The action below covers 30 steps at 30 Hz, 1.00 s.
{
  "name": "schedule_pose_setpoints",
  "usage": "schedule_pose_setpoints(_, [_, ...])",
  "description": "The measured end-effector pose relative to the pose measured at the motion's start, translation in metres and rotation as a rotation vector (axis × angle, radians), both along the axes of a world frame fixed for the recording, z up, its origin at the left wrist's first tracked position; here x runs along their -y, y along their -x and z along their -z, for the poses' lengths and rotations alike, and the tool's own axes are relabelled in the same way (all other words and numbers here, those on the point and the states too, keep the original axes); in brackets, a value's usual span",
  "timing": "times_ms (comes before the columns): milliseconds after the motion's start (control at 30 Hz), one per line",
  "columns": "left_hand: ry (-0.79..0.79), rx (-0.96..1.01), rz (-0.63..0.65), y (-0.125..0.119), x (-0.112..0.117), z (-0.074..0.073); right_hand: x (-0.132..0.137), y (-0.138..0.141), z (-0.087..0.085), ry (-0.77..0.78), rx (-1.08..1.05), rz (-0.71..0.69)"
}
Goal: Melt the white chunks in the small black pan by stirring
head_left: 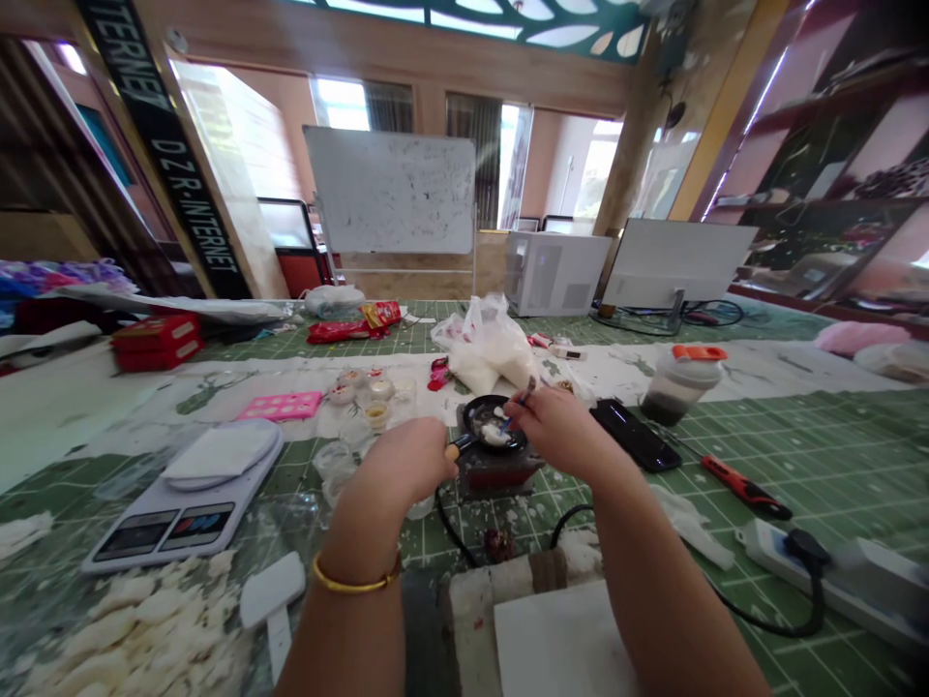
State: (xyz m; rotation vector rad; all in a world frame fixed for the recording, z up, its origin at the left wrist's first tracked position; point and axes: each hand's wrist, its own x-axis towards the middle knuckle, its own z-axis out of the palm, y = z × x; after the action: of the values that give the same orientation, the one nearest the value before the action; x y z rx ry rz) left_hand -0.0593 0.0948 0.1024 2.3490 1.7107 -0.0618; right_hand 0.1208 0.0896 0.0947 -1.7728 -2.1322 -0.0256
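Note:
A small black pan (482,414) with white lumps in it sits on a little dark red burner (500,468) in the middle of the green table. My left hand (404,462), with a gold bangle on the wrist, is closed round the pan's handle (456,449). My right hand (559,426) pinches a thin stick (521,404) whose tip dips into the pan among the white pieces.
A digital kitchen scale (187,505) carrying a white dish stands at left, with white chunks (137,629) in front of it. Small cups (369,397), a plastic bag (488,344), a phone (634,435), a lidded jar (678,384), a red cutter (744,487) and a power strip (834,573) surround the burner.

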Motion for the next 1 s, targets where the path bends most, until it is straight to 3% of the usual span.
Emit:
schedule_pose_setpoints(200, [0.004,-0.007,0.010,0.0005,-0.0005,0.0005,-0.0011,-0.0009,0.0013,-0.024,0.029,0.048])
schedule_pose_setpoints(400, [-0.012,0.004,0.019,-0.0001,-0.0011,0.0019,0.0015,0.0025,0.0001,-0.023,0.005,-0.035])
schedule_pose_setpoints(567, [0.002,-0.001,0.016,0.0013,-0.0007,0.0012,0.0016,0.0008,-0.0006,-0.020,0.030,0.053])
schedule_pose_setpoints(733, [-0.010,-0.009,0.009,0.0007,-0.0016,0.0017,0.0025,0.0028,-0.0007,-0.020,0.020,-0.043])
schedule_pose_setpoints(900, [-0.001,-0.005,0.012,0.0009,-0.0009,0.0021,0.0016,0.0003,-0.0005,-0.019,0.048,0.069])
schedule_pose_setpoints(1000, [-0.005,-0.003,0.005,0.0000,-0.0003,0.0007,0.0042,0.0023,-0.0014,-0.010,0.022,-0.022])
